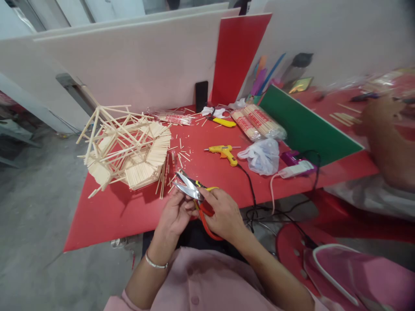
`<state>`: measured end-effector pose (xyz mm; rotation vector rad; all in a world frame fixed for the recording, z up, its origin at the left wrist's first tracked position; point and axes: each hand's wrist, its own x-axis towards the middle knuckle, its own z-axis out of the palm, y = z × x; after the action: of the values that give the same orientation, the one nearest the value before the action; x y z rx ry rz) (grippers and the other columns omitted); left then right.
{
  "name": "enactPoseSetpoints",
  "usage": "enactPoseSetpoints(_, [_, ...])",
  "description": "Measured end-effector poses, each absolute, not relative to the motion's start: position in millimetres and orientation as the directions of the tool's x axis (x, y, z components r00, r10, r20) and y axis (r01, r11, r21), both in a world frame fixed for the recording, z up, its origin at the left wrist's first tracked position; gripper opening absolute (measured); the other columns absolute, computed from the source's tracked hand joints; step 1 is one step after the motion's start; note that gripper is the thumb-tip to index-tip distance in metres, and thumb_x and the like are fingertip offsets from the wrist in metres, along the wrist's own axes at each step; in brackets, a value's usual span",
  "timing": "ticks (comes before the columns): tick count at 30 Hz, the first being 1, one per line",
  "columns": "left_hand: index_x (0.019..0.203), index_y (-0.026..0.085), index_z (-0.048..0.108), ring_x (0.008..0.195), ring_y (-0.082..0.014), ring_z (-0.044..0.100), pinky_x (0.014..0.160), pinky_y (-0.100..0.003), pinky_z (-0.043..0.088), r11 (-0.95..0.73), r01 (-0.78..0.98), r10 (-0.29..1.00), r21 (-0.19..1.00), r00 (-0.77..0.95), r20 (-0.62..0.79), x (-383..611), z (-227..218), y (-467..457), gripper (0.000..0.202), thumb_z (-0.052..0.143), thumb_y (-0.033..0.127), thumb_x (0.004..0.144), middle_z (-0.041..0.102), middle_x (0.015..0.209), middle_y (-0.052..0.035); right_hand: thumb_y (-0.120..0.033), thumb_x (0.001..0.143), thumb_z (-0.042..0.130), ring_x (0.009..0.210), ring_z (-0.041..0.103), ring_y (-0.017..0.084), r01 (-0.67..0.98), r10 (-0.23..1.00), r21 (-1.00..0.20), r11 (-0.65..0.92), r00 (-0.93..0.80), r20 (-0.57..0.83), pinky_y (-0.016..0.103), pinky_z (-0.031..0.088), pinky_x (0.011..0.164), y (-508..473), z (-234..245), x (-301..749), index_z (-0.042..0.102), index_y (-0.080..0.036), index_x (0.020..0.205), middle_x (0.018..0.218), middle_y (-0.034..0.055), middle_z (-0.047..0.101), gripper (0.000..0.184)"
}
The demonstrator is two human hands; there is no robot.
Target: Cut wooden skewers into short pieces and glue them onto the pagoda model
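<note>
My right hand (223,214) is closed round the red and yellow handles of a pair of shears (192,190), whose silver blades stand apart and point up and left. My left hand (175,214) sits just below the blades, fingers curled together near them; whatever thin piece it pinches is too small to make out. Both hands hover over the near edge of the red table (106,216). A model built of wooden sticks (126,149) stands on the table's left part, with loose sticks (180,155) scattered beside it.
A yellow glue gun (223,152) lies mid-table with its black cord running off the edge. Nearby are a clear plastic bag (262,156), bundles of packed sticks (259,122), a green board (304,127), a red upright board (238,56) and another person's arm (387,142) at right.
</note>
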<state>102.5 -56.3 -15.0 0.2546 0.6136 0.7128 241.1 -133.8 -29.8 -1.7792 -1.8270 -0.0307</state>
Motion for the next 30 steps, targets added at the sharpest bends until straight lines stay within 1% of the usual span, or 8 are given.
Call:
enactPoseSetpoints(6, [0.076, 0.017, 0.053, 0.048, -0.0036, 0.041, 0.046, -0.016, 0.033, 0.686, -0.557, 0.727, 0.468, 0.552, -0.41, 100.8, -18.5, -56.0, 0.028, 0.08, 0.022, 0.067, 0.05, 0.062, 0.0053, -0.038, 0.088, 0.059, 0.09, 0.057, 0.024, 0.895, 0.91, -0.426, 0.131, 0.061, 0.409, 0.035, 0.049, 0.077, -134.2, -28.5, 238.6, 0.054, -0.017, 0.134, 0.095, 0.0114, 0.063, 0.051])
enactPoseSetpoints(9, [0.078, 0.017, 0.055, 0.047, -0.0032, 0.041, 0.046, -0.015, 0.033, 0.658, -0.572, 0.753, 0.49, 0.522, -0.4, 99.9, -17.2, -56.5, 0.028, 0.08, 0.02, 0.066, 0.05, 0.06, 0.0059, -0.04, 0.089, 0.058, 0.09, 0.059, 0.025, 0.903, 0.904, -0.403, 0.149, 0.041, 0.426, 0.034, 0.049, 0.078, -135.1, -30.2, 237.6, 0.056, -0.016, 0.132, 0.094, 0.0119, 0.065, 0.05])
enactPoseSetpoints(12, [0.081, 0.017, 0.057, 0.048, -0.0034, 0.041, 0.046, -0.015, 0.034, 0.649, -0.577, 0.76, 0.497, 0.52, -0.389, 98.3, -15.9, -57.7, 0.03, 0.082, 0.023, 0.066, 0.051, 0.061, 0.0059, -0.039, 0.091, 0.056, 0.086, 0.062, 0.023, 0.921, 0.912, -0.362, 0.142, 0.02, 0.41, 0.033, 0.048, 0.075, -137.0, -34.1, 237.8, 0.059, -0.018, 0.129, 0.091, 0.0107, 0.068, 0.044])
enactPoseSetpoints(14, [0.079, 0.017, 0.056, 0.048, -0.004, 0.04, 0.046, -0.016, 0.035, 0.66, -0.57, 0.75, 0.49, 0.537, -0.386, 97.6, -15.8, -58.6, 0.032, 0.083, 0.027, 0.066, 0.05, 0.062, 0.0056, -0.037, 0.091, 0.055, 0.083, 0.063, 0.022, 0.919, 0.923, -0.368, 0.141, 0.012, 0.385, 0.031, 0.047, 0.074, -137.9, -35.6, 238.2, 0.059, -0.019, 0.129, 0.091, 0.0095, 0.069, 0.042])
enactPoseSetpoints(17, [0.08, 0.017, 0.057, 0.051, -0.0046, 0.042, 0.046, -0.016, 0.035, 0.652, -0.589, 0.758, 0.477, 0.518, -0.396, 98.1, -16.8, -59.0, 0.03, 0.082, 0.027, 0.067, 0.051, 0.063, 0.0049, -0.036, 0.09, 0.057, 0.084, 0.061, 0.022, 0.905, 0.926, -0.393, 0.16, 0.0, 0.378, 0.032, 0.047, 0.075, -137.2, -33.9, 239.6, 0.058, -0.018, 0.131, 0.092, 0.0096, 0.069, 0.045])
enactPoseSetpoints(21, [0.08, 0.017, 0.06, 0.054, -0.0055, 0.044, 0.047, -0.016, 0.036, 0.622, -0.615, 0.781, 0.485, 0.447, -0.436, 100.3, -18.1, -58.5, 0.023, 0.077, 0.021, 0.066, 0.054, 0.067, 0.0036, -0.036, 0.087, 0.061, 0.087, 0.055, 0.025, 0.911, 0.901, -0.365, 0.191, -0.015, 0.434, 0.035, 0.047, 0.076, -133.7, -28.3, 243.1, 0.056, -0.015, 0.135, 0.092, 0.0111, 0.064, 0.052])
enactPoseSetpoints(25, [0.077, 0.018, 0.057, 0.055, -0.0067, 0.046, 0.047, -0.017, 0.036, 0.591, -0.596, 0.806, 0.544, 0.409, -0.428, 101.0, -16.8, -58.6, 0.02, 0.074, 0.022, 0.067, 0.053, 0.066, 0.0037, -0.031, 0.088, 0.058, 0.086, 0.053, 0.024, 0.92, 0.9, -0.341, 0.194, -0.028, 0.436, 0.035, 0.046, 0.075, -132.0, -26.3, 245.0, 0.054, -0.017, 0.137, 0.09, 0.0101, 0.061, 0.052])
enactPoseSetpoints(30, [0.075, 0.019, 0.055, 0.051, -0.0068, 0.041, 0.048, -0.02, 0.037, 0.629, -0.509, 0.776, 0.587, 0.459, -0.433, 99.0, -15.8, -59.0, 0.021, 0.072, 0.029, 0.069, 0.049, 0.061, 0.0047, -0.034, 0.088, 0.057, 0.088, 0.054, 0.024, 0.924, 0.903, -0.337, 0.181, -0.021, 0.428, 0.035, 0.046, 0.077, -133.5, -28.2, 244.2, 0.055, -0.019, 0.137, 0.09, 0.01, 0.062, 0.051])
